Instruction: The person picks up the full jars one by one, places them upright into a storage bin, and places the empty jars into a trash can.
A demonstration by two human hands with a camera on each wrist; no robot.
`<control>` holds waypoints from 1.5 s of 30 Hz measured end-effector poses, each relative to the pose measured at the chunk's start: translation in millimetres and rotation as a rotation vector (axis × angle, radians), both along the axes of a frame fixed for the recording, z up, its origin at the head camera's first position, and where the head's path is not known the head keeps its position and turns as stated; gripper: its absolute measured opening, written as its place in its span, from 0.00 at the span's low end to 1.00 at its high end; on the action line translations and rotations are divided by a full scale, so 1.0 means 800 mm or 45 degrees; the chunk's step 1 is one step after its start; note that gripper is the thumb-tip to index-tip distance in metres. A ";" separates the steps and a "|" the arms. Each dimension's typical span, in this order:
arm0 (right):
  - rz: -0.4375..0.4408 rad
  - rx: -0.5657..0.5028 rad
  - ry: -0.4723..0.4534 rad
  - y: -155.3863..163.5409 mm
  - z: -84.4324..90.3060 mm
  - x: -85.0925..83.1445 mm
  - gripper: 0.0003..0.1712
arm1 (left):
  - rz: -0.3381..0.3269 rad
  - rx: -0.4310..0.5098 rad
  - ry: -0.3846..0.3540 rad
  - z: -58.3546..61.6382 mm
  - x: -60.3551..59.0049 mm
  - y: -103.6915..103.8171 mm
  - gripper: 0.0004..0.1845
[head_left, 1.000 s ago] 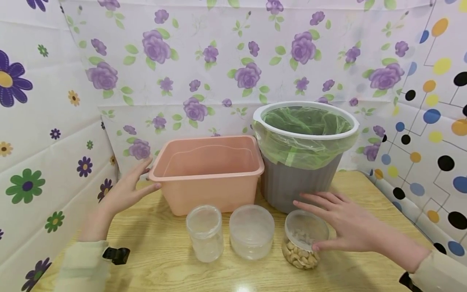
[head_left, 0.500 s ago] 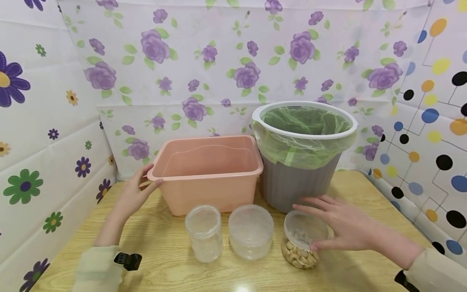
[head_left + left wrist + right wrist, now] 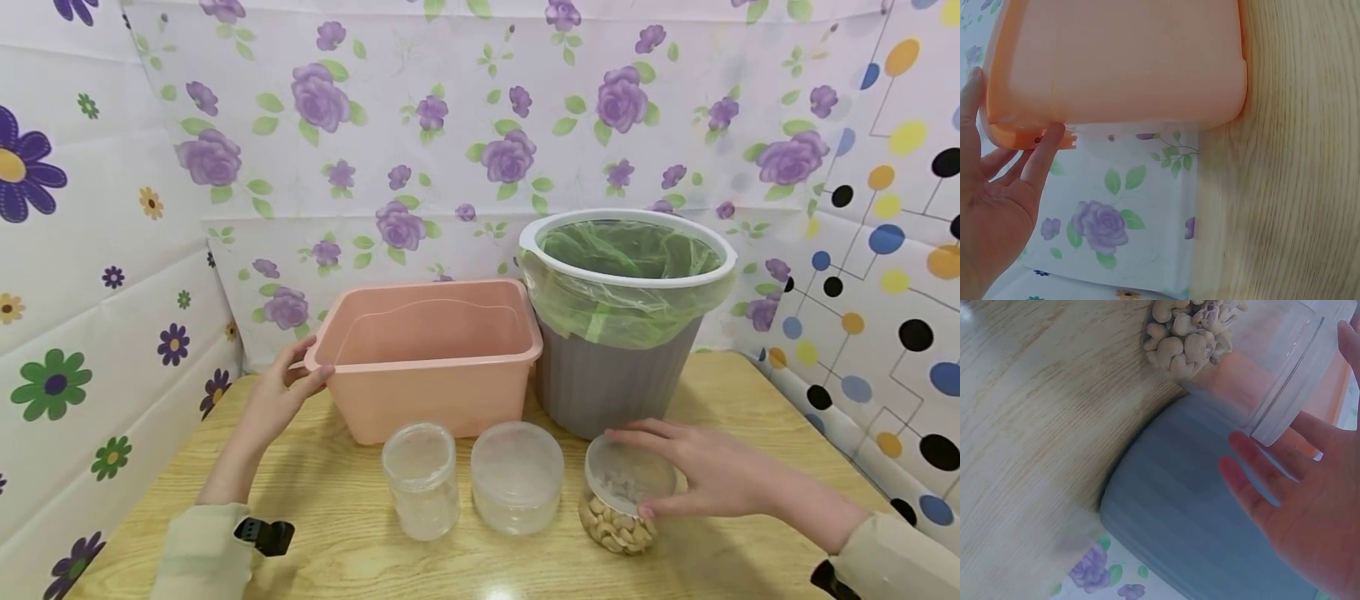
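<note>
Pink bin [image 3: 427,358] upright, empty; cashew jar [image 3: 621,500] upright, lidded.

Bright, even overhead light. Glare spot on the surface [image 3: 498,593] at the bottom edge, shadows soft. Head view sharp, slight wide-angle bowing at the edges. Both wrist views soft, close-range blur.

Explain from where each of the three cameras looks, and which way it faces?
Head: above, facing forward and down at the table; both hands, left hand, right hand, show.
Left wrist: beside the pink bin; palm and fingers show.
Right wrist: low, facing the cashew jar and grey bucket; fingers show.
Shared: head and left wrist see the bin; head and right wrist see jar and bucket.
</note>
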State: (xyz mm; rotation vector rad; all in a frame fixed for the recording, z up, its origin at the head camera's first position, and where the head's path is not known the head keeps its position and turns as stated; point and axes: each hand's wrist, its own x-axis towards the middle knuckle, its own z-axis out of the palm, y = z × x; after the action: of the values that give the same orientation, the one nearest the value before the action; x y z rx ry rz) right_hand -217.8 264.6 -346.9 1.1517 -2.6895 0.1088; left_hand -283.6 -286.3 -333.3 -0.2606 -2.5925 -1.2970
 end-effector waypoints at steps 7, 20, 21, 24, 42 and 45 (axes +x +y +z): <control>0.009 0.001 -0.082 -0.001 0.003 -0.002 0.47 | -0.081 0.116 -0.002 -0.003 -0.005 -0.002 0.42; 0.031 0.054 -0.144 -0.009 0.022 -0.008 0.49 | -0.071 0.014 0.046 0.000 -0.009 -0.013 0.41; 0.027 0.057 -0.147 -0.009 0.022 -0.008 0.49 | -0.065 -0.014 0.042 0.001 -0.009 -0.014 0.41; 0.021 0.053 -0.145 -0.009 0.022 -0.008 0.52 | -0.057 -0.065 0.026 0.004 -0.007 -0.016 0.42; 0.141 0.170 -0.120 -0.024 0.028 -0.022 0.64 | -0.086 -0.076 -0.006 0.002 -0.009 -0.017 0.43; 0.132 0.200 -0.202 -0.026 0.032 -0.024 0.63 | -0.094 -0.060 0.000 0.003 -0.008 -0.017 0.43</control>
State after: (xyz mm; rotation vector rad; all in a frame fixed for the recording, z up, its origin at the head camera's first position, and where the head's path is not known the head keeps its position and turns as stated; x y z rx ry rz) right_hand -237.3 243.6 -321.7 1.3835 -2.8179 0.0053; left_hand -290.3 -299.8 -331.0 -0.3679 -2.6387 -1.2608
